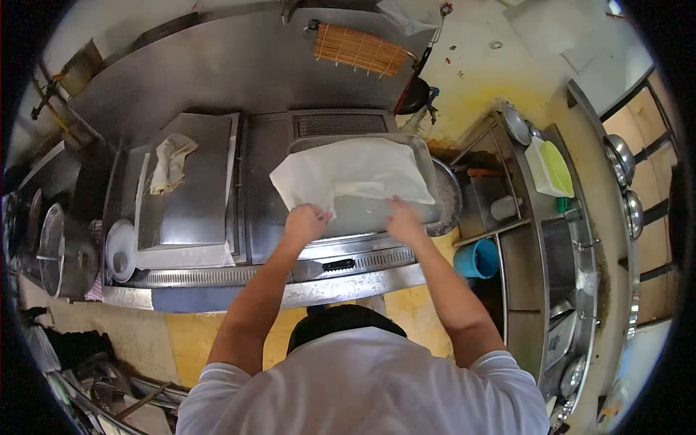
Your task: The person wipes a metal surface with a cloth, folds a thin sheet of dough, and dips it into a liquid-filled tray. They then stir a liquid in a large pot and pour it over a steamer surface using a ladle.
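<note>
A large white sheet [370,165], thin and creased like cloth or paper, lies over a shallow metal tray [431,156] on the steel counter. Pale, flat contents [362,217] show in the tray below the sheet's near edge. My left hand [307,222] is closed on the sheet's near left corner, which hangs in a fold around the fingers. Over the front right part of the tray is my right hand [403,219], its fingertips at the sheet's near edge and blurred; I cannot tell whether they pinch it.
A spatula with a black handle [338,265] lies along the counter's front. To the left are a steel lid [192,217] with a crumpled cloth [172,161] on it and a white plate [121,250]. A round metal pan [451,199] sits beside the tray; a blue bucket [476,259] is further right.
</note>
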Demonstrator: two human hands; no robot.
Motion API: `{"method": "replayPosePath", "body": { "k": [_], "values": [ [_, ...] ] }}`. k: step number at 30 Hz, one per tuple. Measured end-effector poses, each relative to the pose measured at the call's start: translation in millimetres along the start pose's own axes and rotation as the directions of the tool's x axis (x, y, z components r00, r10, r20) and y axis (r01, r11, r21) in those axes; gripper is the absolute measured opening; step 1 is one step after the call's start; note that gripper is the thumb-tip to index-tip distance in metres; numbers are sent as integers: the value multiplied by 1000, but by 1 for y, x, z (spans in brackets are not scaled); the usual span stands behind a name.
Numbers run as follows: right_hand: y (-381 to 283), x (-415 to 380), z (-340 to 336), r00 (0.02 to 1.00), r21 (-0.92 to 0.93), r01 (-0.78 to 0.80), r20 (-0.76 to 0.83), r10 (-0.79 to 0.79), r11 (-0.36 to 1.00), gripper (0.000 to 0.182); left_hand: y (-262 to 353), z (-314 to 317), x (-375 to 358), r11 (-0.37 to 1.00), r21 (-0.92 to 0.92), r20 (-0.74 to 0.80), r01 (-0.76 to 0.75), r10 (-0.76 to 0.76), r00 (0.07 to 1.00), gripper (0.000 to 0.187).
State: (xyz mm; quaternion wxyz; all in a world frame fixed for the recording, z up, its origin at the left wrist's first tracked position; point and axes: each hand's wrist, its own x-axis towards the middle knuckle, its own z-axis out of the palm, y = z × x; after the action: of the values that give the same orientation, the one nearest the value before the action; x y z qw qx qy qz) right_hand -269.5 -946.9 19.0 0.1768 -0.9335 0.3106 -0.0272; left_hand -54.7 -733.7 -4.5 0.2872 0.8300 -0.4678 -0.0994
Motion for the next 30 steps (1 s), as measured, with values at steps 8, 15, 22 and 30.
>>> {"method": "replayPosePath", "body": {
  "k": [8, 15, 22, 30],
  "values": [
    [-22, 32, 12, 935, -311, -99, 297, 195, 945, 48, -7, 37, 9, 968, 252, 173, -2, -43, 984, 28],
    [-2, 30, 22, 993, -29, 52, 108, -48, 998, 28, 4, 25, 9, 957, 290, 210, 30, -94, 973, 31],
    [25, 41, 29, 986, 18, 131, 99, -132, 991, 36, 9, 27, 11, 964, 230, 339, 137, -211, 917, 27],
    [-18, 77, -43, 985, 631, 172, -88, -151, 756, 27, 78, 3, 49, 974, -211, -122, -82, 57, 991, 15]
  ]
}}
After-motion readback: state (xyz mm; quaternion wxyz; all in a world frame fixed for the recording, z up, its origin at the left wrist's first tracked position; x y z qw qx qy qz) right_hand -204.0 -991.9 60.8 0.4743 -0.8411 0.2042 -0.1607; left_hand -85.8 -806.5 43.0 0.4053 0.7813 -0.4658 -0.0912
